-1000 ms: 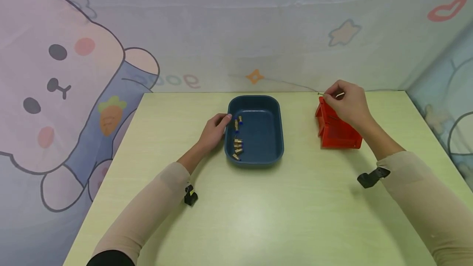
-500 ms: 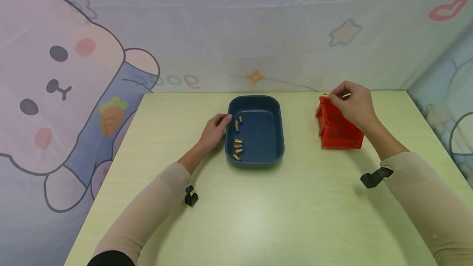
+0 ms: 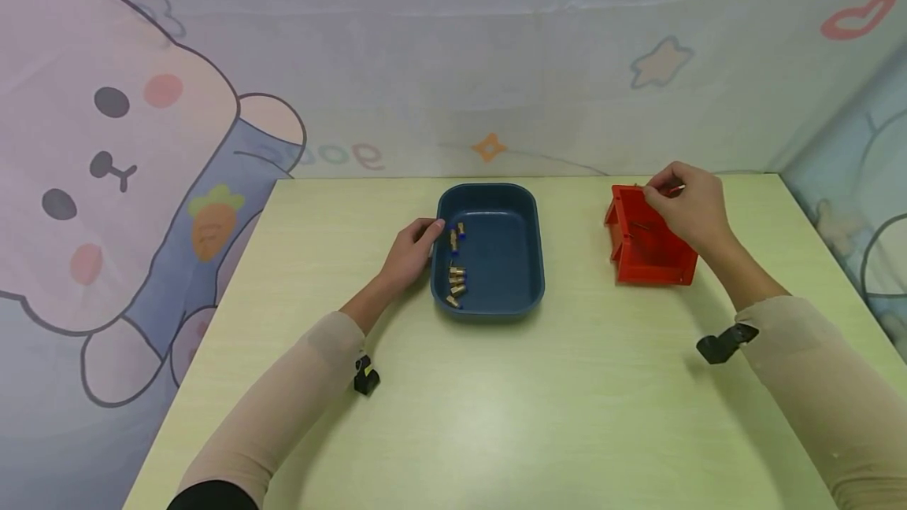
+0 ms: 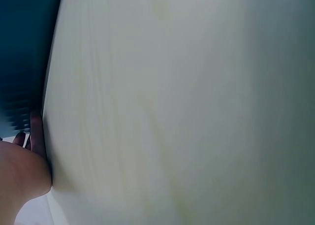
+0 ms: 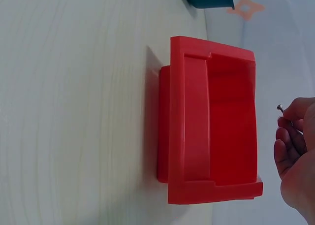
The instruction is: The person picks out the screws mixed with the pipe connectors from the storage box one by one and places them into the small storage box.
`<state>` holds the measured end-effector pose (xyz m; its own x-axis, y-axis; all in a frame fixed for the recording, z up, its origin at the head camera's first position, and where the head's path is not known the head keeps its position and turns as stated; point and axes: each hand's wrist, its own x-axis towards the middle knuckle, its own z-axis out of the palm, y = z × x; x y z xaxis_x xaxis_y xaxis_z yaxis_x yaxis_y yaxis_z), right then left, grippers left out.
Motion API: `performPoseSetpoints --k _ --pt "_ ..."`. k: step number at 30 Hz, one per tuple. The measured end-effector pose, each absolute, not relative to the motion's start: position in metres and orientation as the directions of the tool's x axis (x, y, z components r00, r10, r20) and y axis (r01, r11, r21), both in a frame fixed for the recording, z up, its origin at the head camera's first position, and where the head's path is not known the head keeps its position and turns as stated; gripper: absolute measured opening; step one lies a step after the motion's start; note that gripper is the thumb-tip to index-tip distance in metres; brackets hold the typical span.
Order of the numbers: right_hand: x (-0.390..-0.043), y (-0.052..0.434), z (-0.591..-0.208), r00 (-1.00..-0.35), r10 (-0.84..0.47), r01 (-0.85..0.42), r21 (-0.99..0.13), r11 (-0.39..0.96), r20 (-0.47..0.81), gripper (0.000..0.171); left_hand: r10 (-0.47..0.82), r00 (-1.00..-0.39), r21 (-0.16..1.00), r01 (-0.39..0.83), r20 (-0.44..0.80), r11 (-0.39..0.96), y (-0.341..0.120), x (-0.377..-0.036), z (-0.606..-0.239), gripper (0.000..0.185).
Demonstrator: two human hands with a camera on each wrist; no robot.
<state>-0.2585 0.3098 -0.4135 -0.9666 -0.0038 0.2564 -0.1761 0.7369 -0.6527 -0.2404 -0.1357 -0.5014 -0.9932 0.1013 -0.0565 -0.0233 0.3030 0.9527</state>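
My left hand point(image 3: 409, 254) grips the left rim of a dark blue tray point(image 3: 513, 305), thumb over the edge. Several small brass pieces with blue ends point(image 3: 457, 280) lie along the tray's left side. Over the back of a red plastic bin point(image 3: 655, 274), my right hand point(image 3: 689, 203) pinches a thin metal screw point(image 5: 280, 108) between thumb and finger; its head sticks out past the fingertips. Another thin screw-like piece point(image 3: 641, 226) shows inside the bin. In the left wrist view, fingers point(image 4: 37, 131) lie against the tray's outer wall.
Both containers stand toward the back of a pale wooden table point(image 3: 482, 408), the tray left of the bin. A printed cloth point(image 3: 397, 61) hangs right behind the table's back edge. A dark cable point(image 3: 868, 266) loops at the far right.
My right hand has moved right and slightly nearer over the red bin, still pinching the screw. The left hand and the tray have stayed in place.
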Motion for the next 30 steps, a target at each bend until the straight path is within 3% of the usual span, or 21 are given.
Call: performPoseSetpoints --k 20,30 --pt "-0.259 0.321 -0.429 -0.981 0.027 -0.105 -0.643 0.759 0.192 0.019 0.109 -0.992 0.959 -0.028 -0.061 0.282 -0.136 -0.242 -0.502 0.062" --pt "-0.260 0.319 -0.437 -0.982 -0.019 -0.132 -0.610 0.781 0.188 0.015 0.111 -0.991 0.962 -0.036 -0.068 0.270 -0.137 -0.240 -0.502 0.061"
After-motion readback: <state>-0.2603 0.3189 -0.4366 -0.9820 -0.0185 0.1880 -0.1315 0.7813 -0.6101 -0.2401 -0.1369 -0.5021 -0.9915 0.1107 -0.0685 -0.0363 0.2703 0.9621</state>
